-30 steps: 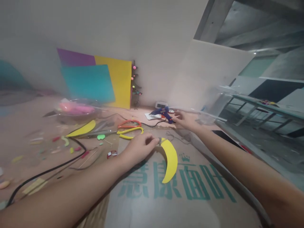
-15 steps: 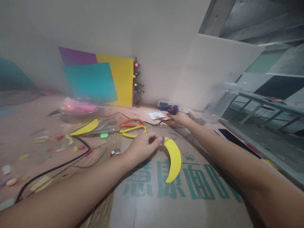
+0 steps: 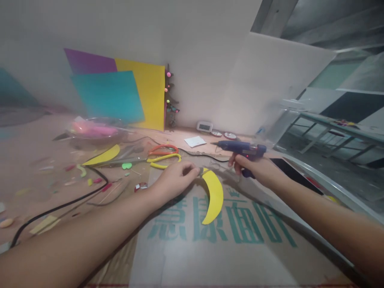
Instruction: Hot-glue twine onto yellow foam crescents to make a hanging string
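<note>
Between the thumb and fingers of my left hand [image 3: 180, 180] is the tip of a yellow crescent-shaped cutout [image 3: 215, 197], with a small dark piece at the pinched end. The cutout hangs over cardboard [image 3: 180, 260] printed with green characters. My right hand [image 3: 255, 168] is wrapped round the handle of a blue glue gun [image 3: 240, 147], lifted off the table, its nozzle pointing left and a small red light showing. Just beyond my left hand lie scissors [image 3: 163, 163] with orange and yellow handles. A second yellow cutout [image 3: 103, 155] rests by their blades.
Purple, teal [image 3: 108, 96] and yellow sheets lean on the back wall. A plastic-wrapped pink bundle [image 3: 93, 130] sits at left, near scattered scraps. A black cord [image 3: 60, 206] crosses the left side. A small white digital device [image 3: 205, 127] and a white card [image 3: 195, 141] lie behind.
My right hand has picked up the glue gun from the back of the table and drawn it toward me and to the right. My left hand keeps its pinch on the cutout.
</note>
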Available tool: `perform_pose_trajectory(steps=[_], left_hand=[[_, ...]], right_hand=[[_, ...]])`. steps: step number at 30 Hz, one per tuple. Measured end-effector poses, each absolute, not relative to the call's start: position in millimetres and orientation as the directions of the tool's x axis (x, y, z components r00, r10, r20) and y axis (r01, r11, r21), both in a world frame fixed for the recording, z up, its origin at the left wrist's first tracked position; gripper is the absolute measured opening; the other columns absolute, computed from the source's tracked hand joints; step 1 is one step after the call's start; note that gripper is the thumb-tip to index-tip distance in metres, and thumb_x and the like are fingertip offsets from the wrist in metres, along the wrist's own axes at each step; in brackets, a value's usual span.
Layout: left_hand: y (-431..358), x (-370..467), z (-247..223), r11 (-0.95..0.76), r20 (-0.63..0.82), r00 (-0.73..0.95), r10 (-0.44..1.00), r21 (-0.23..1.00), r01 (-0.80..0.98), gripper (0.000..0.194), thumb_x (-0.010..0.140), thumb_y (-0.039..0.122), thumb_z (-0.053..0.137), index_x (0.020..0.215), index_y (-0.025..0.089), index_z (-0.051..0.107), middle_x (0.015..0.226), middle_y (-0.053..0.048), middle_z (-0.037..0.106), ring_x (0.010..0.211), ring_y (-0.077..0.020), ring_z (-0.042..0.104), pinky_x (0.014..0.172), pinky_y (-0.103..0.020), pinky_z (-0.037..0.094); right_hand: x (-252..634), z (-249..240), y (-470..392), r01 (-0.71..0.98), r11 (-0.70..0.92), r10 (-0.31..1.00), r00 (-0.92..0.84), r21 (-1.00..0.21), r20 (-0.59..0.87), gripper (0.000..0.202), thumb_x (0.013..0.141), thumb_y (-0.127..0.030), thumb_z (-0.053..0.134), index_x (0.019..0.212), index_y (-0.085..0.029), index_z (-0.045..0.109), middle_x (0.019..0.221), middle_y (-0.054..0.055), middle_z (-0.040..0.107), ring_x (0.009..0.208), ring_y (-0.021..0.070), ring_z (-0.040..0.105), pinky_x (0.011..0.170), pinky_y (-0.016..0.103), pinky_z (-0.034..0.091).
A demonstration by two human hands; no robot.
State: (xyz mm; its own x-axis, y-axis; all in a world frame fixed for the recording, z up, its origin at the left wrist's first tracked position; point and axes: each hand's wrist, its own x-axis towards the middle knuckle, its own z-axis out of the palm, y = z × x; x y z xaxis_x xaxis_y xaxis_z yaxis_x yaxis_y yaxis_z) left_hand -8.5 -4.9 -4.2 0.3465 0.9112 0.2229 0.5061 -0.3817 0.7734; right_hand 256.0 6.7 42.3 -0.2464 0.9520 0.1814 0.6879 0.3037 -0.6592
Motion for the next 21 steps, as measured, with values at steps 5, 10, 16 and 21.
perform_pose_trajectory(steps=[5, 10, 16, 21], left_hand=[[-1.8, -10.2, -7.5, -0.394, 0.231, 0.35, 0.908, 0.754, 0.526, 0.035, 0.089, 0.045, 0.047, 0.072, 0.018, 0.062, 0.069, 0.001, 0.061, 0.069, -0.0164, 0.055, 0.061, -0.027, 0.035], [-2.1, -10.6, -7.4, -0.382, 0.229, 0.332, 0.915, 0.756, 0.532, 0.035, 0.089, 0.045, 0.048, 0.073, 0.018, 0.062, 0.069, 0.001, 0.061, 0.068, -0.0156, 0.054, 0.059, -0.026, 0.035], [-6.0, -10.7, -5.6, -0.418, 0.205, 0.444, 0.872, 0.785, 0.457, 0.032, 0.089, 0.043, 0.049, 0.077, 0.017, 0.065, 0.067, 0.002, 0.059, 0.063, -0.013, 0.051, 0.057, -0.024, 0.034], [-7.6, -10.1, -4.9, -0.442, 0.188, 0.522, 0.832, 0.794, 0.418, 0.03, 0.089, 0.041, 0.05, 0.082, 0.017, 0.066, 0.071, 0.002, 0.061, 0.063, -0.0124, 0.051, 0.058, -0.024, 0.035]], right_hand=[[255.3, 16.0, -23.8, 0.762, 0.28, 0.952, -0.143, -0.585, 0.269, 0.034, 0.083, -0.052, 0.052, 0.079, -0.024, 0.071, 0.081, 0.007, 0.073, 0.077, 0.0265, 0.068, 0.068, 0.038, 0.055], [252.3, 5.7, -30.1, 0.666, 0.381, 0.924, -0.241, -0.642, 0.297, 0.03, 0.082, -0.054, 0.057, 0.087, -0.028, 0.069, 0.088, 0.005, 0.073, 0.084, 0.0274, 0.069, 0.077, 0.04, 0.057], [241.4, 16.1, -26.5, 0.727, 0.237, 0.968, -0.123, -0.644, 0.218, 0.03, 0.085, -0.051, 0.057, 0.077, -0.024, 0.069, 0.082, 0.005, 0.072, 0.082, 0.0247, 0.07, 0.08, 0.037, 0.057], [233.9, 19.0, -26.0, 0.488, 0.239, 0.947, -0.31, -0.839, 0.089, 0.031, 0.089, -0.046, 0.053, 0.101, -0.021, 0.068, 0.082, 0.003, 0.073, 0.079, 0.0195, 0.07, 0.081, 0.033, 0.057]])
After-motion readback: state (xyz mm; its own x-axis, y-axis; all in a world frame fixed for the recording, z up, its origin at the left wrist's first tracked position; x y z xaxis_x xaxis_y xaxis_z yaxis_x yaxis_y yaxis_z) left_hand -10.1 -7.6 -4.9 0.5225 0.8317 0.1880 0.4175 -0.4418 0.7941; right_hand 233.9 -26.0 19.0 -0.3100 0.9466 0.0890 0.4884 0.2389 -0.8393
